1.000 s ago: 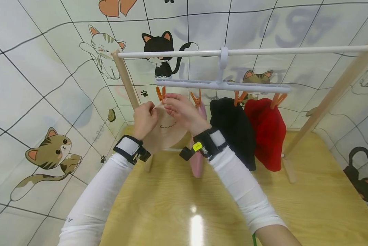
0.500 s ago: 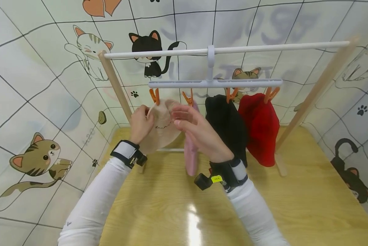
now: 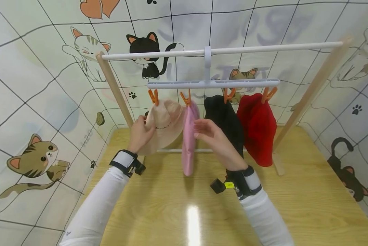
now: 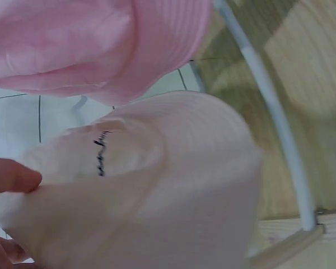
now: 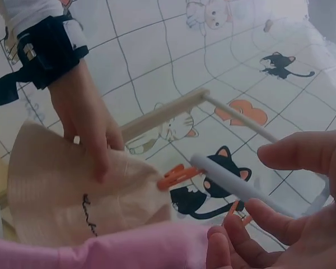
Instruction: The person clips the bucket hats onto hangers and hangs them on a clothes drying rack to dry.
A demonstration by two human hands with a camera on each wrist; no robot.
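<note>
A cream bucket hat [image 3: 167, 121] with a dark script mark hangs at the left end of a white hanger [image 3: 178, 84], held by an orange clip [image 3: 154, 98]. My left hand [image 3: 140, 134] pinches this hat's left side between thumb and fingers, as the left wrist view also shows. Beside it a pink bucket hat [image 3: 188, 147], seen nearly edge-on in the head view, hangs from a second orange clip [image 3: 186, 99]. My right hand [image 3: 215, 140] is at the pink hat's right side, thumb apart from its loosely bent fingers; whether the fingertips touch the cloth I cannot tell.
To the right, a black hat [image 3: 224, 119] and a red hat [image 3: 258, 130] hang from orange clips. The hanger hooks onto a white rail [image 3: 273, 49] between wooden posts [image 3: 114, 87]. Below is a wooden table [image 3: 159, 208]; a cat-print sheet [image 3: 64, 102] stands behind.
My right hand has come away from the cream hat near its clip and moved right and down to the pink hat. My left hand keeps its hold. The view has shifted slightly.
</note>
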